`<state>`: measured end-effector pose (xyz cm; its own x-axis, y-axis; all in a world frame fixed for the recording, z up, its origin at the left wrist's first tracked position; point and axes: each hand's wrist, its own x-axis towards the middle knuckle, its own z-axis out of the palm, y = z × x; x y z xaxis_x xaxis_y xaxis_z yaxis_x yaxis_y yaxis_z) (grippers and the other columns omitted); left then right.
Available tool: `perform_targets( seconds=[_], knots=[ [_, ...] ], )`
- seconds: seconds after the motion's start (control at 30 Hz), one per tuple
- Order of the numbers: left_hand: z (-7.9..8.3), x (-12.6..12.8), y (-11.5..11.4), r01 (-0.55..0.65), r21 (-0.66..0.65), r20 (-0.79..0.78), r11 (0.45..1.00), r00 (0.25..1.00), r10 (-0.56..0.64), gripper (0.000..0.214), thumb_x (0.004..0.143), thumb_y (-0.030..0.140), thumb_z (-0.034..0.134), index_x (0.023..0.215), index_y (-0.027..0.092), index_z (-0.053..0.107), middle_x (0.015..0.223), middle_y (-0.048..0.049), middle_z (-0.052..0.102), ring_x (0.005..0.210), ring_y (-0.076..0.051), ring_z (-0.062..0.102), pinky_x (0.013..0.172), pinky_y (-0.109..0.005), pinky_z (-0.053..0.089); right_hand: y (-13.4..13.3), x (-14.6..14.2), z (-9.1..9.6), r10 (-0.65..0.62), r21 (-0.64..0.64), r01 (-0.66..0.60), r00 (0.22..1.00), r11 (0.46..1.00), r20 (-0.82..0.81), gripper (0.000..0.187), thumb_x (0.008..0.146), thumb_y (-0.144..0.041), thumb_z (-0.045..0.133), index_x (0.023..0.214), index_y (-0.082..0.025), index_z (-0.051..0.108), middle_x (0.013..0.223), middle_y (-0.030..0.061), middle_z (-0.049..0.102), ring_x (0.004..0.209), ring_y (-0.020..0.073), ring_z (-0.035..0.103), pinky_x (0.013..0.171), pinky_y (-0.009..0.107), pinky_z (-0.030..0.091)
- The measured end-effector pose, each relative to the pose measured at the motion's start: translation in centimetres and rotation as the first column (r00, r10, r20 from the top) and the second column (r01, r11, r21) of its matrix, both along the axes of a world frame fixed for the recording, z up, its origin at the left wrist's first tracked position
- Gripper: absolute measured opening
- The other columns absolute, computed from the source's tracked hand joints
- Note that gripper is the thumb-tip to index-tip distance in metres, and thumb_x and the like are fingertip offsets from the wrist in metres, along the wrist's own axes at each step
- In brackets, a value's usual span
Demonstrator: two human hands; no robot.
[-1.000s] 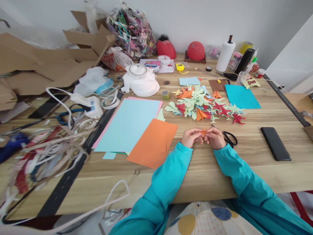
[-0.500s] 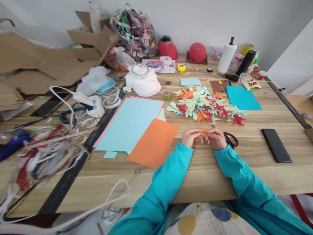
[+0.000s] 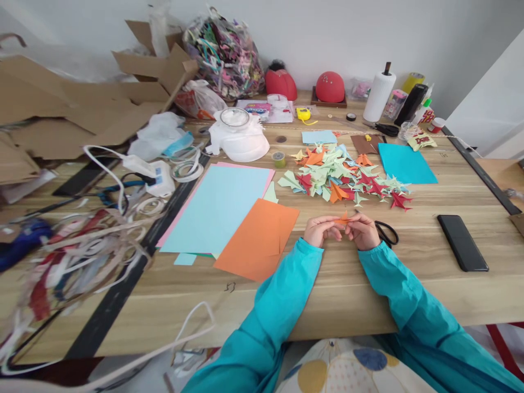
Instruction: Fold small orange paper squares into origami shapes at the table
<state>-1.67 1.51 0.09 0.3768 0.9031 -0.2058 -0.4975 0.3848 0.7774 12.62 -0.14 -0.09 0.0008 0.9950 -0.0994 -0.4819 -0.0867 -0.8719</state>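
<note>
A paper-craft workroom: a wooden worktop point(image 3: 368, 284) carries coloured paper sheets point(image 3: 216, 207), a heap of folded paper figures point(image 3: 344, 177), scissors point(image 3: 385, 232), tape rolls point(image 3: 186, 170), with cardboard scraps point(image 3: 61, 109) piled far left.

Table point(image 3: 409, 273): wood-grain top, light, smooth, low sheen, with dark matt strips across it. Orange sheet point(image 3: 257, 240), pale blue sheet point(image 3: 216, 207), teal sheet point(image 3: 405, 162): flat matt paper. Folded shapes pile point(image 3: 344, 177): matt paper, crisp creases. Small orange piece point(image 3: 343, 219) pinched between left hand point(image 3: 321, 230) and right hand point(image 3: 362, 232): same matt paper. Sleeves point(image 3: 282, 295): teal cloth, smooth, slight sheen. Phone point(image 3: 462, 242): black, glossy face. Scissors point(image 3: 385, 232): black plastic handles. Cardboard point(image 3: 61, 109): brown, matt, rough edges. Paper towel roll point(image 3: 379, 95): white, soft matt. Bag of scraps point(image 3: 225, 52): clear glossy plastic. Red domes point(image 3: 329, 86): smooth, slight shine.
</note>
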Motion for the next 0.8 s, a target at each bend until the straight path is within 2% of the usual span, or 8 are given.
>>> perform_targets(
  seconds=[0.4,0.8],
  knots=[
    [-0.59,-0.04,0.05,0.009,0.081,-0.022,0.997,1.000,-0.008,0.029,0.063,0.027,0.066,0.085,0.008,0.061,0.068,-0.0095,0.068,0.044,-0.017,0.059,0.043,-0.030,0.048,0.07,0.16,-0.23,0.001,0.002,-0.001,1.000,1.000,-0.010,0.006,0.062,-0.013,0.063,0.066,-0.017,0.061,0.047,0.0002,0.062,0.038,0.0105,0.054,0.031,0.017,0.037],
    [-0.78,0.04,0.01,0.001,0.098,-0.021,0.995,1.000,0.001,0.026,0.066,0.023,0.060,0.086,0.007,0.062,0.069,-0.0110,0.068,0.045,-0.017,0.060,0.044,-0.030,0.047,0.02,0.08,-0.14,-0.011,0.008,0.011,1.000,1.000,0.004,0.005,0.061,-0.014,0.064,0.065,-0.017,0.063,0.047,0.0005,0.062,0.039,0.0108,0.054,0.032,0.016,0.037]
  ],
)
